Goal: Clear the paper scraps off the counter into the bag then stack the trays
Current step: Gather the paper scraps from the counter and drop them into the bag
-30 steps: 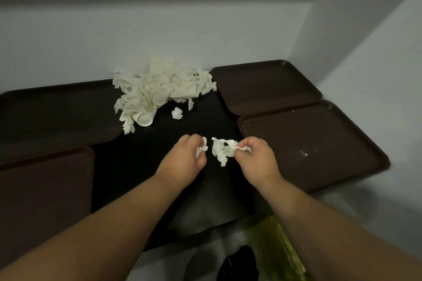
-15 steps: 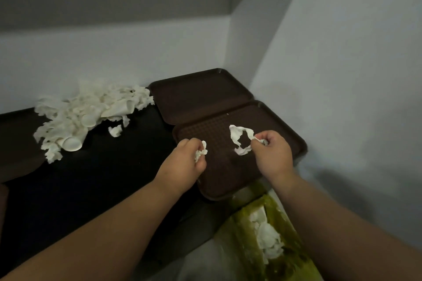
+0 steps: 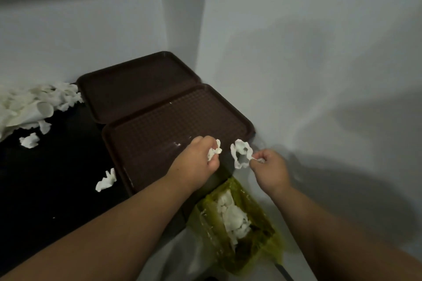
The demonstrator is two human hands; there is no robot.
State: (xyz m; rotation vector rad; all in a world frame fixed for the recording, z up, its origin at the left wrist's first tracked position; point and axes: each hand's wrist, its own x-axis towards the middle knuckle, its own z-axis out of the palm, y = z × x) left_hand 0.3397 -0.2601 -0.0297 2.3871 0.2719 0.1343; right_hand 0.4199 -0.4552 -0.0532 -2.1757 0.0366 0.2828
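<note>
Paper scraps in hand (head view): two small crumpled white pieces, one in each hand. The left hand [image 3: 196,159] has its fingers curled round a wad [image 3: 214,151]. The right hand [image 3: 269,166] pinches a looped strip [image 3: 241,154] by one end between thumb and fingertip. Both pieces are held over the near tray's front corner, just beyond the bag's mouth.
Bag: a yellow-green plastic bag [image 3: 271,242] sits open below the counter edge, between the forearms. White bagged scraps [image 3: 233,214] already lie in it.
Counter: on the black counter [image 3: 57,189] a big pile [image 3: 22,102] sits at far left, with what looks like a paper cup [image 3: 44,108] in it. One loose piece [image 3: 29,140] lies near the pile, and a second piece [image 3: 106,180] lies just beside the near tray's left rim.
Trays: the brown near tray [image 3: 159,125] and far tray [image 3: 137,84] lie flat, edge to edge, in the wall corner. They are not yet stacked.
Handling: the paper is probably feather-light, soft and easily torn, so a pinch anywhere will lift it. A gathered fistful should hold better than a fingertip pinch, since a dangling strip may flutter past the bag's mouth.
Stage: judged early, with most of the paper left on the counter.
</note>
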